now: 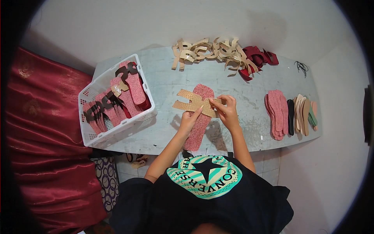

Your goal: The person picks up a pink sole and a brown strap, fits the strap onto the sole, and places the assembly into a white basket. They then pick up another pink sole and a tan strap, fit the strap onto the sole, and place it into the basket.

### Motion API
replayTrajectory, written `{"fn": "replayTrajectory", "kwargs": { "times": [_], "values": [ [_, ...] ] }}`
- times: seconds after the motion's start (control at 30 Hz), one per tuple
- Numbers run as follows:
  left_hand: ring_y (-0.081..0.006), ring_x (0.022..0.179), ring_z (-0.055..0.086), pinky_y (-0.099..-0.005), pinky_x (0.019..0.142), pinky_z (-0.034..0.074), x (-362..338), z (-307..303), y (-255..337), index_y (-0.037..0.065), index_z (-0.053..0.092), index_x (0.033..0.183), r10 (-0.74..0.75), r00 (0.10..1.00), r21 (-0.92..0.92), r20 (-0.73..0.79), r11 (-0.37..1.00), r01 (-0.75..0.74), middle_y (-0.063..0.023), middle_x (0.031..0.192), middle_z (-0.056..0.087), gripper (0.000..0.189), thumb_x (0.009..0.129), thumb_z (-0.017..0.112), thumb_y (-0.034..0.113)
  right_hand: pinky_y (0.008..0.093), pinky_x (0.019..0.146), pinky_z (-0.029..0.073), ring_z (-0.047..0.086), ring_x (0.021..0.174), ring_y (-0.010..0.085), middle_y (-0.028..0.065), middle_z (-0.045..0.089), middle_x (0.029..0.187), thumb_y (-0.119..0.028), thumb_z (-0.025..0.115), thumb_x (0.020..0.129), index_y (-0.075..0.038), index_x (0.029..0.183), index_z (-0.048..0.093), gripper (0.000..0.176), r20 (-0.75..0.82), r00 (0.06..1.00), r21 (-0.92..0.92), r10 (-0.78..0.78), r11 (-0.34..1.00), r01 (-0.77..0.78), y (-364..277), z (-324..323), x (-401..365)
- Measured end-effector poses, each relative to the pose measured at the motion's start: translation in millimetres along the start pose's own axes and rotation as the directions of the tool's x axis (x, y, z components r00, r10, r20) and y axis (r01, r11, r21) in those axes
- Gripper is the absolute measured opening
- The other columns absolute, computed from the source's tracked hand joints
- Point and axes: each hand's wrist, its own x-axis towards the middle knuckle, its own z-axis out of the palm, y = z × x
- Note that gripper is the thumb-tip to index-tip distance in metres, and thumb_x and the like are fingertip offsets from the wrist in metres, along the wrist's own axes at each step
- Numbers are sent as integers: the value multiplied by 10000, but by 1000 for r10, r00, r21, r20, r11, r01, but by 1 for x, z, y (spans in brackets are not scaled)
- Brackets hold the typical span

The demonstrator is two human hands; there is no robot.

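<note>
A pink speckled slipper sole [196, 134] is in front of me at the near side of the table, toe end pointing away. Across its upper part lies a tan, textured H-shaped slipper strap [189, 102], its two left tails sticking out past the sole. My left hand [189, 121] grips the strap near its middle, thumb on top and over the sole. At the strap's right end, my right hand [227, 110] pinches it between thumb and fingers. Whether the fingers underneath also hold the sole is hidden.
A white plastic basket [119, 128] with pink slippers stands left. Tan straps [212, 52] and dark red straps [259, 58] are heaped at the back. Pink soles [276, 113], black soles [290, 117] and beige soles [302, 113] lie right, near a black cord [300, 68].
</note>
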Motion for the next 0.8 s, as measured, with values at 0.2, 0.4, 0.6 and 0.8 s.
{"fn": "replayTrajectory", "kwargs": {
  "times": [0.2, 0.4, 0.6, 0.8],
  "values": [
    [-91, 914, 549, -238, 806, 423, 2, 5, 0, -20, 565, 1066, 87, 996, 45, -31, 995, -86, -50, 1022, 599, 273, 861, 577, 160, 379, 877, 375, 433, 1017, 295, 77, 498, 1076, -13, 626, 652, -248, 1084, 626, 493, 3, 1000, -15, 11, 1000, -11, 0, 2, -2],
    [-96, 908, 557, -234, 791, 430, 2, 6, 4, -24, 564, 1063, 125, 991, 35, -54, 992, -123, -54, 1011, 602, 265, 863, 568, 149, 387, 902, 359, 427, 1043, 302, 79, 488, 1120, -17, 623, 659, -260, 1095, 621, 500, 12, 1000, -20, 23, 1000, -22, -1, 6, -2],
    [-103, 839, 578, -239, 719, 457, 8, 1, 1, -42, 580, 1008, 325, 938, 214, -122, 931, -295, -66, 941, 622, 234, 832, 602, 110, 403, 913, 348, 417, 1066, 311, 97, 458, 1200, -66, 626, 730, -250, 1110, 610, 423, 13, 999, -66, 49, 997, -48, -4, 5, -2],
    [-184, 657, 582, -317, 592, 433, 25, -35, -8, 53, 627, 941, 708, 682, 928, 182, 107, -358, -47, 745, 632, 199, 744, 636, 78, 389, 894, 369, 416, 1065, 299, 116, 458, 1192, -99, 615, 769, -190, 1121, 599, 363, 119, 979, 71, 163, 983, -172, 5, 6, -13]
  ]
}}
